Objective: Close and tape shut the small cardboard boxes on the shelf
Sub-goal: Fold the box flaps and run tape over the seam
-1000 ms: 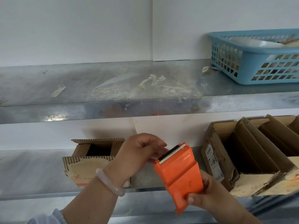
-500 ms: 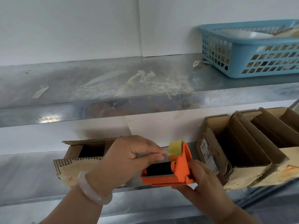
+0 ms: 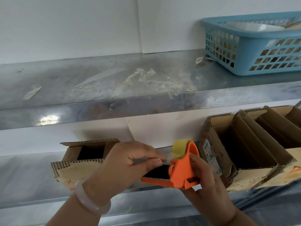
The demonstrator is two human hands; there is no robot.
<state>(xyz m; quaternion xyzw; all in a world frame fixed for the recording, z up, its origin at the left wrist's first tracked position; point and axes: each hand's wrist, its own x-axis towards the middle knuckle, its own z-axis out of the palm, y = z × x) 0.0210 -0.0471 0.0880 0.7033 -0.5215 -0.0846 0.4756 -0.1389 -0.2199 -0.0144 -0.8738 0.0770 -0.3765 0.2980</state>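
An orange tape dispenser point(image 3: 180, 170) with a yellowish tape roll point(image 3: 180, 150) is held in front of the lower shelf. My right hand point(image 3: 206, 181) grips its body from the right and below. My left hand point(image 3: 130, 162) pinches the free end of the tape point(image 3: 167, 158) between thumb and fingers, just left of the roll. Behind my left hand a small open cardboard box point(image 3: 84, 154) lies on the lower shelf, its flaps spread. To the right, several open cardboard boxes point(image 3: 241, 144) stand side by side with flaps hanging forward.
The upper metal shelf point(image 3: 97, 82) carries scraps of old tape point(image 3: 146, 80) and a blue plastic basket point(image 3: 254, 46) at the right. A white wall closes the back. The lower shelf's front edge point(image 3: 32, 201) runs below my hands.
The dispenser turned from blade-up to lying level with the roll on top. My left hand moved in and pinched the tape end, drawing it slightly left.
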